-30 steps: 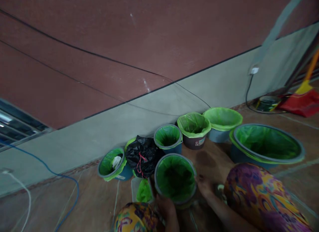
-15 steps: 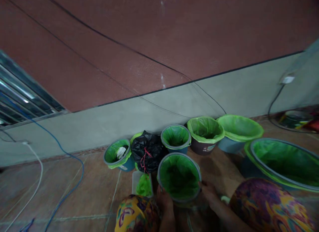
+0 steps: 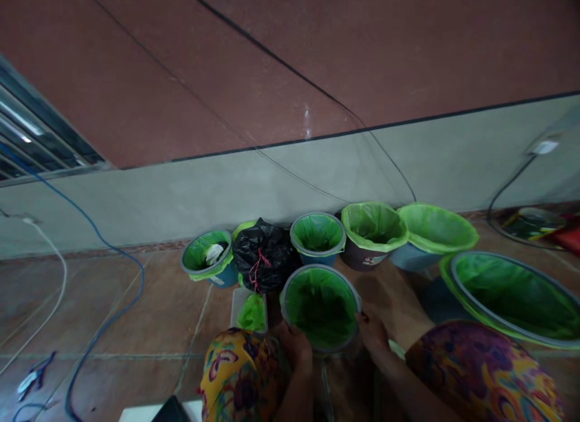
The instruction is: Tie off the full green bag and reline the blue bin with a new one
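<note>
A grey-rimmed bucket (image 3: pixel 319 267) lined with a green plastic bag stands upright in front of me, between my knees. At its left side, my left hand (image 3: pixel 295 344) grips the rim and liner edge, with the fingers partly in shadow. My right hand (image 3: pixel 372 335) closes on the rim from the right. The inside of the bucket is dark, and I see only the green liner there. Just behind it stands a smaller blue lined bucket (image 3: pixel 318 253). To the left sits a black plastic bag (image 3: pixel 267 243) tied with pink string.
Lined buckets stand along the wall: one with white litter (image 3: pixel 186 266) at left, a brown one (image 3: pixel 360 257) and a pale blue one (image 3: pixel 410 259) at right. A large bucket (image 3: pixel 457 289) is nearer right. A blue cable (image 3: pixel 141 277) and pliers-like tool (image 3: pixel 36 373) lie left.
The view has tilted downward and shifted slightly, bringing the tool and a white object at the bottom left into sight. Both hands stay at the rim of the same bucket.
</note>
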`<state>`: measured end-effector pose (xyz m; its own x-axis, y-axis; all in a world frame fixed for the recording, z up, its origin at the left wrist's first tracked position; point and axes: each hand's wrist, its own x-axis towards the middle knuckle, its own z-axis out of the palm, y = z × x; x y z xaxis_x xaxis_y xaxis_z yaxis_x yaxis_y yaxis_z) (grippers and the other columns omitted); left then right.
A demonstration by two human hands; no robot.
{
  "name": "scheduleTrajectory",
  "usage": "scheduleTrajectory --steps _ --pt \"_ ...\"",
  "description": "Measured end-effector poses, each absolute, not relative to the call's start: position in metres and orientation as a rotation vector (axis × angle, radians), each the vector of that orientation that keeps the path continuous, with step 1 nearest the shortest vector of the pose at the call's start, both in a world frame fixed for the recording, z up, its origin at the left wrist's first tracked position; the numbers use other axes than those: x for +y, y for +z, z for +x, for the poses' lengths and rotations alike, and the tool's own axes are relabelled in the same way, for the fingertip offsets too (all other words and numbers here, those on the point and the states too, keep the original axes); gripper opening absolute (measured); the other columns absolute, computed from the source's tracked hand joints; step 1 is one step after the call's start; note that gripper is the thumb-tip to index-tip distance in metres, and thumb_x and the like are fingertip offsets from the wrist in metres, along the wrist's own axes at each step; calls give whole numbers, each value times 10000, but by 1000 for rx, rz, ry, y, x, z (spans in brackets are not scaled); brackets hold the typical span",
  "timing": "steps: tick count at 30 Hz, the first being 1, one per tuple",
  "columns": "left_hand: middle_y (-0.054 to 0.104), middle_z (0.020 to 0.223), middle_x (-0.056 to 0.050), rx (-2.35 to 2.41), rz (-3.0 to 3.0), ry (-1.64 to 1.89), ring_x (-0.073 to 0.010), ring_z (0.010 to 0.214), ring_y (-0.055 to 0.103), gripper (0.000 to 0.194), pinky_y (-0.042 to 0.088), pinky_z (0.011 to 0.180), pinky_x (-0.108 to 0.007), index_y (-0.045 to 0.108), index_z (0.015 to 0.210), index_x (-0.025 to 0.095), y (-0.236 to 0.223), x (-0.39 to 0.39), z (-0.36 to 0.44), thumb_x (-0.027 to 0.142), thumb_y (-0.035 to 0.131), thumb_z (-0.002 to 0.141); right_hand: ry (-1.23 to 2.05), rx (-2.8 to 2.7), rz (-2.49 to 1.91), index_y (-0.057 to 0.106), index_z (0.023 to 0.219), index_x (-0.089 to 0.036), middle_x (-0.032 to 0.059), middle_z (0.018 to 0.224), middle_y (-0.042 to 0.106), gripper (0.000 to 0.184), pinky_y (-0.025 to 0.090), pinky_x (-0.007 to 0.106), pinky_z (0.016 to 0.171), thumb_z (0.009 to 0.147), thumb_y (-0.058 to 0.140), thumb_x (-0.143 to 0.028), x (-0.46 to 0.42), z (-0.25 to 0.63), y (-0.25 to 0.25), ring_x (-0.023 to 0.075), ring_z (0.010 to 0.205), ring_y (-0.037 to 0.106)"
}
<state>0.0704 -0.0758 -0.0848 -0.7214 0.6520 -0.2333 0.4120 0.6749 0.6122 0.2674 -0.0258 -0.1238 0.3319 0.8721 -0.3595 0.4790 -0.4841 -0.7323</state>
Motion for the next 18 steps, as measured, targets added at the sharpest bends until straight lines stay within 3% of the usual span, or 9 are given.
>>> scheduleTrajectory --steps 6,9,12,15,18 --pt "728 1210 -101 2440 874 617 -205 1123 681 397 531 941 -294 649 1259 198 -80 -61 55 148 472 907 1078 -1080 -2094 709 837 -161 102 812 748 236 525 311 678 750 538 -300 -23 260 -118 247 792 710" --pt "736 1184 -106 2433 830 615 -216 1109 686 401 531 925 -298 632 1277 205 -79 -57 47 196 515 893 1287 -856 -2022 660 768 -179 52 676 693 178 508 291 563 767 548 -317 -32 255 -108 207 618 667" --pt "701 1236 -152 2487 724 636 -240 1209 635 420 513 964 -320 579 1321 157 -83 -62 50 266 453 936 1546 -732 -1964 615 716 -191 29 612 647 141 490 273 513 780 584 -313 -45 255 -97 177 537 629" --pt "617 1344 -221 2533 568 657 -266 1300 565 500 468 1047 -344 487 1390 64 -93 -68 63 304 419 956 1548 -945 -2090 636 758 -169 68 664 673 130 490 275 529 785 621 -295 -46 260 -87 205 613 672" --pt "543 1422 -246 2505 561 677 -275 1357 507 534 411 1116 -345 450 1407 24 -99 -68 75 297 445 948 1151 -1320 -2236 677 961 -128 152 927 728 214 533 298 688 823 591 -267 -30 264 -83 254 870 715"
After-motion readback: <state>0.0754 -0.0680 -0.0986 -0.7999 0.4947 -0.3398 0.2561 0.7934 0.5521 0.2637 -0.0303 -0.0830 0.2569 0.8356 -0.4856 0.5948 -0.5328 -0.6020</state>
